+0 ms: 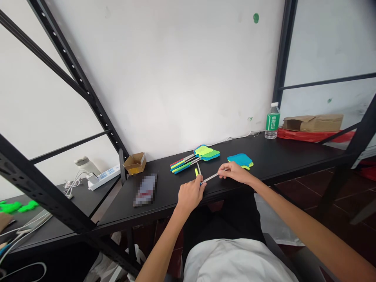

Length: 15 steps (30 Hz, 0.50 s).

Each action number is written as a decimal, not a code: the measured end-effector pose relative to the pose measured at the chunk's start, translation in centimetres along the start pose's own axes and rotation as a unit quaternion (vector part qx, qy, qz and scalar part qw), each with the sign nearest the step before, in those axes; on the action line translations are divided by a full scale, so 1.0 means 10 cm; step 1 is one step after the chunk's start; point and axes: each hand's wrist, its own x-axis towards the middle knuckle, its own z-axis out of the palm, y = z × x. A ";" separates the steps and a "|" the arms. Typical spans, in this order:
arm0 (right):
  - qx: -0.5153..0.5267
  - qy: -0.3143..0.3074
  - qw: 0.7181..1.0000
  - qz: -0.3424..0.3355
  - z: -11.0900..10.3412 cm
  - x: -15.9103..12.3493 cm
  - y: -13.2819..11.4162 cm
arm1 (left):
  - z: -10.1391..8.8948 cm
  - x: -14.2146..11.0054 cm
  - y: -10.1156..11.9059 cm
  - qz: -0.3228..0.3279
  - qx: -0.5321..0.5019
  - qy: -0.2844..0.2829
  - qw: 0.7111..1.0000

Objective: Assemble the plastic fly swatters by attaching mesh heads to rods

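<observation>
Both my hands are on one thin metal rod (210,178) held low over the front of the black table. My left hand (189,194) is closed around its left end, where a bit of blue shows, probably a handle mostly hidden by the fingers. The other end is pinched in the fingertips of my right hand (232,172). Just behind my left hand lies another rod with a yellow handle (196,172). Several assembled fly swatters (188,161) are piled further back. Beside my right hand, blue and yellow swatter heads (240,159) lie stacked.
A small open cardboard box (135,163) and a blurred flat item (145,190) are at the left of the table (164,196). A water bottle (272,121) stands back right, near a brown package (313,122). Black shelf posts (73,74) frame both sides.
</observation>
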 end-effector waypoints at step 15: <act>0.030 -0.006 1.000 0.001 -0.01 -0.01 0.01 | 0.02 0.00 0.00 0.004 -0.007 0.007 1.000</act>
